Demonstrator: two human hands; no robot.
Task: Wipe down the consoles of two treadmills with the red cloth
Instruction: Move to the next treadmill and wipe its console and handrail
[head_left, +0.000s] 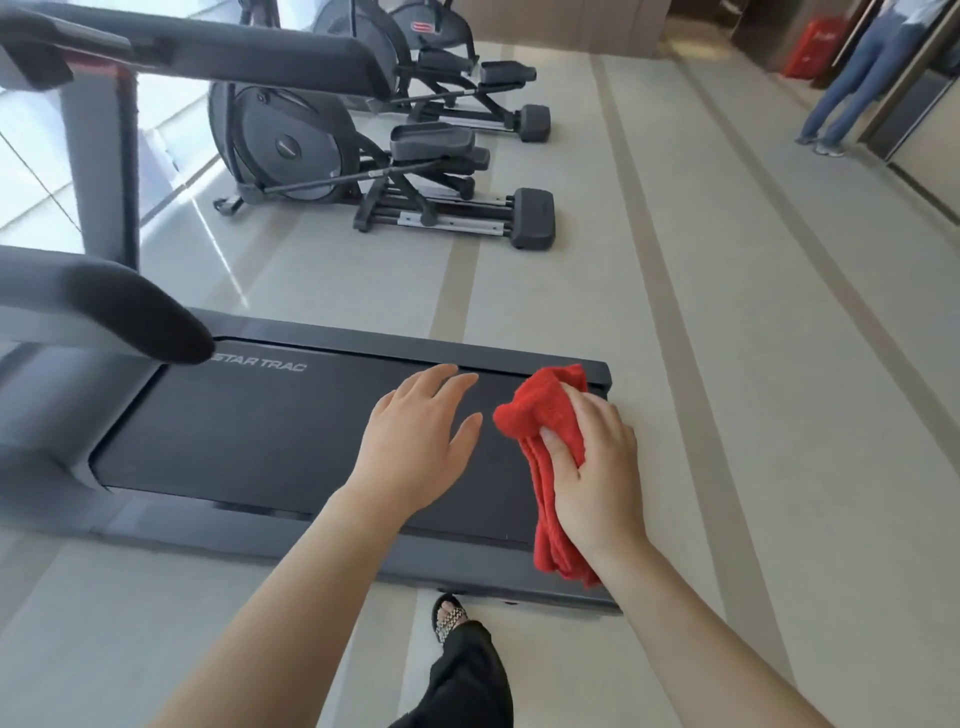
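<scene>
Gripping the red cloth (550, 415) in a bunch, the right hand (597, 467) has thumb and fingers curled round its folded middle. One end pokes out beyond the knuckles and the other trails down past the wrist. The left hand (415, 441) is just beside it, fingers straight and spread, holding nothing. Both hands are over the right end of the treadmill (249, 441) deck, and no console shows in the frame, so the wiping surface probably lies off to the left.

The likeliest slip is underfoot. The person's sandalled foot (449, 618) is close to the near edge of the deck, and a step left without looking down could catch that raised edge. The trailing end of the cloth could also snag on a rail, or the loose bunch could drop if the grip eases.

A padded handrail (130, 312) juts out at the left, between the hands and wherever the console sits, and an arm may knock against it. Another handrail (234, 47), farther off, seems to belong to a second machine. Two ellipticals (291, 145) stand beyond on the pale striped floor (727, 312), well apart from the hands. Another person (852, 88) stands at the far right near a red box (810, 47).
</scene>
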